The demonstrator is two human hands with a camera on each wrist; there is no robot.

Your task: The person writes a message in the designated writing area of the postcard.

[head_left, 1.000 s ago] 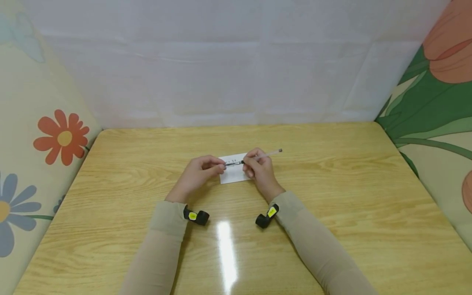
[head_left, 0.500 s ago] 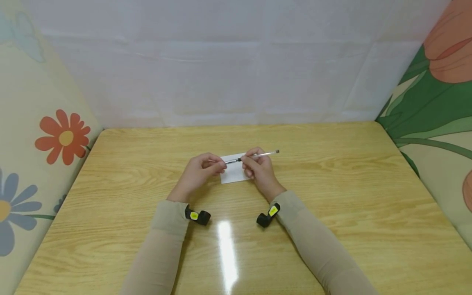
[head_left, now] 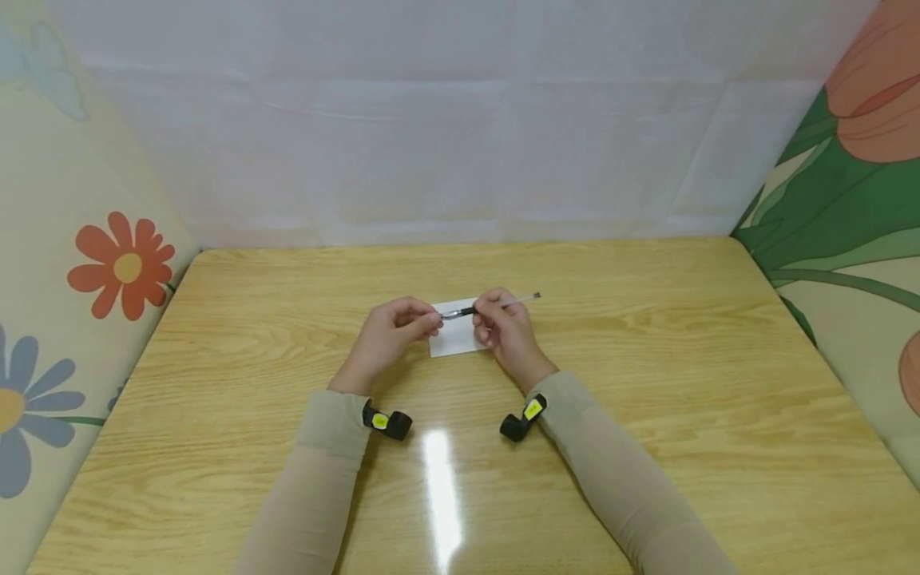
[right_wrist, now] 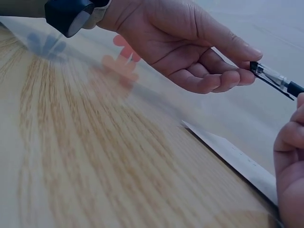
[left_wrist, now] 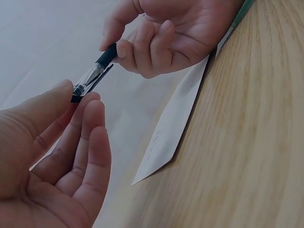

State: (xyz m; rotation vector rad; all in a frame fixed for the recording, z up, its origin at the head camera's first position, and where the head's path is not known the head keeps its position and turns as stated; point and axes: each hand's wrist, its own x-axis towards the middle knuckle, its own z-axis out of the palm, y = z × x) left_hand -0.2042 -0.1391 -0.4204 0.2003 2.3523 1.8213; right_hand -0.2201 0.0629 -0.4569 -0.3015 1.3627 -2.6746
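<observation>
My left hand (head_left: 391, 331) pinches the cap end of a pen between thumb and fingertips. The pen cap (left_wrist: 85, 83) is clear, with a long black clip along its side. From the other side, my right hand (head_left: 509, 327) pinches the pen (head_left: 521, 299) near its black grip (left_wrist: 107, 55), and the clear barrel sticks out behind that hand. The pen tip sits inside the cap, which overlaps the front of the pen. Beneath both hands lies a small white paper card (head_left: 454, 342) with small dark writing, partly covered by the right hand.
The wood-grain table (head_left: 251, 343) stretches out on all sides. A white sheet (head_left: 460, 144) hangs behind it, and flower-patterned panels (head_left: 125, 267) stand left and right. Black wrist cameras (head_left: 388, 423) are strapped at both cuffs.
The pen has shifted slightly left toward the left hand, and more of its black grip shows in front of the right fingers. Both hands stay almost in place over the card.
</observation>
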